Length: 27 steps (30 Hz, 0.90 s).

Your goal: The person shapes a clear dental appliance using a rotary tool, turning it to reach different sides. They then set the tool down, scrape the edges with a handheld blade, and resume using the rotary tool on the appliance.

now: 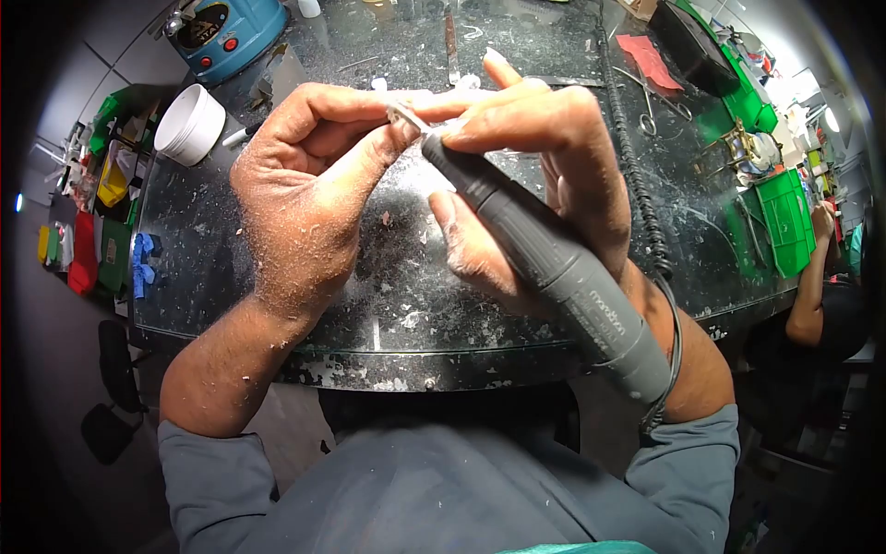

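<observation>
Dusted with white powder, my left hand (300, 198) pinches a small whitish piece (402, 114) between thumb and fingertips. My right hand (577, 152) is wrapped round a dark grey rotary handpiece (549, 245), held slanting with its nose up and to the left. The handpiece's tip is right at the small piece, and my fingers partly cover both. The fingertips of both hands come close together over the dark, speckled table (406, 319). Behind them lie small white lumps (468, 83).
A white tub (190, 125) and a blue machine (226, 42) stand at the left. A coiled cord (637, 175) crosses the right side, near scissor-handled tools (649, 106), a red sheet (649, 61) and a green bin (784, 222). Another person's arm (809, 286) shows at far right.
</observation>
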Available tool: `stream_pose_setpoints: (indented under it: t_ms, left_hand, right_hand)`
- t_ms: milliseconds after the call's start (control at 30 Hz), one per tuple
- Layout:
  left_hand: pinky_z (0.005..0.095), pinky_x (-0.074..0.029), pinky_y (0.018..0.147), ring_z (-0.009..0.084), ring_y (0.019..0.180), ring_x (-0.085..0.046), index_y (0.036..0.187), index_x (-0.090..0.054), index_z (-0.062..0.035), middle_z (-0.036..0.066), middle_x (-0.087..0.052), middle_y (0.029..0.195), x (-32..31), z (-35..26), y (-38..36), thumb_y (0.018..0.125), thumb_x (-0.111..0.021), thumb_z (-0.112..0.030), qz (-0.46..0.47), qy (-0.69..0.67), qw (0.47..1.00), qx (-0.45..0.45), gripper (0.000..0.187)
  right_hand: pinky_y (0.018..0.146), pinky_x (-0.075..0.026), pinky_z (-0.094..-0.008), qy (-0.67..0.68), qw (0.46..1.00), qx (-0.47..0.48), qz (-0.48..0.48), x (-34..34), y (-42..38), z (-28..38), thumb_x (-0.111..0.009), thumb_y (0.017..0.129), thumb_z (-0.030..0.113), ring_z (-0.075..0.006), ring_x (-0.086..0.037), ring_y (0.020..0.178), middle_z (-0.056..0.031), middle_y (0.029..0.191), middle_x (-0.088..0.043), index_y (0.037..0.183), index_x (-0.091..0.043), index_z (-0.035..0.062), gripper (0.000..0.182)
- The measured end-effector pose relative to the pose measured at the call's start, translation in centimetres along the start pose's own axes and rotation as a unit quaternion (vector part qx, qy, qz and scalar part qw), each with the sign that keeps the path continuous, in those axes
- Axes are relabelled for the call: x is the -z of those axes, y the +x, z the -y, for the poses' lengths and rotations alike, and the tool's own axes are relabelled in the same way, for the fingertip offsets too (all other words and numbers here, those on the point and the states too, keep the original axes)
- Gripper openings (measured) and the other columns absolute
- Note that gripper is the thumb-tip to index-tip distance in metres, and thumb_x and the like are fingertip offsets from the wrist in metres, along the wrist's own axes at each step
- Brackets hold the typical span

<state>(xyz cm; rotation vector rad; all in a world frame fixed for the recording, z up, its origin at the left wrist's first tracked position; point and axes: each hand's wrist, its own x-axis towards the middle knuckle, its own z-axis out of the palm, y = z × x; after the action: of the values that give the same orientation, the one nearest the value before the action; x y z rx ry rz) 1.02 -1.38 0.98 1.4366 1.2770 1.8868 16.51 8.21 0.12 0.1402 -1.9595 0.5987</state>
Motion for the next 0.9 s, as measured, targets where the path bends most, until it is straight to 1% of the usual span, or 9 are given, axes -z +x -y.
stream_pose_setpoints:
  t_ms: [233, 300, 367, 433, 500, 633, 733, 800, 900]
  left_hand:
    - [0.0279, -0.054, 0.088, 0.0165, 0.094, -0.068, 0.094, -0.062, 0.0026, 0.014, -0.070, 0.098, -0.06, 0.08, -0.04, 0.086, -0.065, 0.007, -0.007, -0.020, 1.000, -0.010, 0.010]
    - [0.0286, -0.054, 0.089, 0.0180, 0.096, -0.068, 0.095, -0.062, 0.0031, 0.016, -0.070, 0.100, -0.10, -0.03, 0.02, 0.086, -0.065, 0.007, -0.009, 0.013, 1.000, -0.008, 0.010]
    - [0.0291, -0.054, 0.089, 0.0186, 0.097, -0.068, 0.095, -0.063, 0.0033, 0.017, -0.069, 0.102, -0.17, 0.05, 0.09, 0.086, -0.065, 0.007, -0.011, 0.003, 1.000, -0.010, 0.010]
    - [0.0295, -0.054, 0.090, 0.0193, 0.098, -0.068, 0.096, -0.063, 0.0034, 0.018, -0.069, 0.103, -0.07, 0.16, 0.14, 0.086, -0.065, 0.008, -0.014, -0.008, 1.000, -0.011, 0.011]
    - [0.0342, -0.049, 0.097, 0.0241, 0.107, -0.064, 0.101, -0.060, 0.0054, 0.023, -0.066, 0.112, 0.25, 0.26, 0.12, 0.089, -0.057, 0.008, 0.012, 0.013, 1.000, -0.007, 0.013]
    - [0.0351, -0.049, 0.097, 0.0250, 0.108, -0.064, 0.101, -0.060, 0.0052, 0.024, -0.066, 0.113, 0.01, 0.09, 0.09, 0.089, -0.057, 0.007, 0.010, 0.035, 0.999, -0.008, 0.013]
    - [0.0304, -0.054, 0.092, 0.0205, 0.101, -0.067, 0.097, -0.063, 0.0048, 0.020, -0.068, 0.107, 0.05, 0.30, 0.21, 0.086, -0.064, 0.009, -0.014, -0.025, 0.999, -0.014, 0.012]
    - [0.0361, -0.049, 0.098, 0.0259, 0.109, -0.064, 0.100, -0.059, 0.0047, 0.026, -0.065, 0.113, 0.14, 0.04, 0.12, 0.089, -0.056, 0.007, 0.012, 0.024, 1.000, -0.010, 0.012]
    - [0.0364, -0.048, 0.098, 0.0261, 0.108, -0.064, 0.100, -0.059, 0.0047, 0.026, -0.065, 0.113, 0.40, 0.34, 0.08, 0.089, -0.056, 0.007, 0.023, 0.018, 0.999, -0.014, 0.012]
  right_hand:
    - [0.109, -0.029, -0.0591, -0.003, 1.000, 0.005, -0.004, -0.07, 0.00, 0.07, -0.070, 0.071, -0.001, -0.0240, -0.065, 0.104, -0.0070, 0.101, -0.061, 0.109, -0.053, 0.0040, 0.042]
    - [0.109, -0.029, -0.0588, 0.006, 1.000, -0.004, -0.017, -0.04, 0.04, 0.30, -0.071, 0.070, -0.001, -0.0243, -0.065, 0.104, -0.0067, 0.100, -0.061, 0.108, -0.054, 0.0042, 0.041]
    - [0.108, -0.033, -0.0555, 0.014, 0.999, -0.036, -0.014, 0.07, 0.07, 0.47, -0.079, 0.066, 0.003, -0.0225, -0.066, 0.096, -0.0049, 0.096, -0.064, 0.102, -0.061, 0.0064, 0.040]
    - [0.108, -0.034, -0.0549, 0.009, 1.000, -0.028, -0.009, -0.02, 0.08, 0.45, -0.078, 0.067, 0.002, -0.0230, -0.066, 0.095, -0.0055, 0.094, -0.063, 0.102, -0.061, 0.0059, 0.039]
    - [0.110, -0.027, -0.0577, 0.015, 1.000, -0.002, 0.008, 0.17, -0.06, 0.11, -0.069, 0.072, -0.003, -0.0248, -0.064, 0.107, -0.0086, 0.103, -0.061, 0.111, -0.051, 0.0029, 0.044]
    - [0.110, -0.027, -0.0573, 0.022, 1.000, -0.013, 0.012, 0.02, -0.15, 0.02, -0.068, 0.072, -0.004, -0.0249, -0.064, 0.106, -0.0085, 0.103, -0.062, 0.111, -0.051, 0.0032, 0.043]
    - [0.110, -0.028, -0.0571, 0.025, 1.000, -0.002, 0.017, 0.03, -0.05, 0.19, -0.068, 0.072, -0.004, -0.0250, -0.064, 0.106, -0.0085, 0.103, -0.062, 0.111, -0.051, 0.0035, 0.043]
    - [0.110, -0.028, -0.0571, 0.030, 0.999, -0.009, 0.011, 0.09, -0.03, 0.19, -0.068, 0.071, -0.005, -0.0251, -0.064, 0.106, -0.0081, 0.103, -0.061, 0.111, -0.051, 0.0036, 0.043]
    - [0.110, -0.028, -0.0570, 0.028, 0.999, -0.008, 0.014, 0.26, -0.08, 0.05, -0.068, 0.071, -0.005, -0.0251, -0.064, 0.106, -0.0080, 0.102, -0.061, 0.110, -0.052, 0.0034, 0.043]
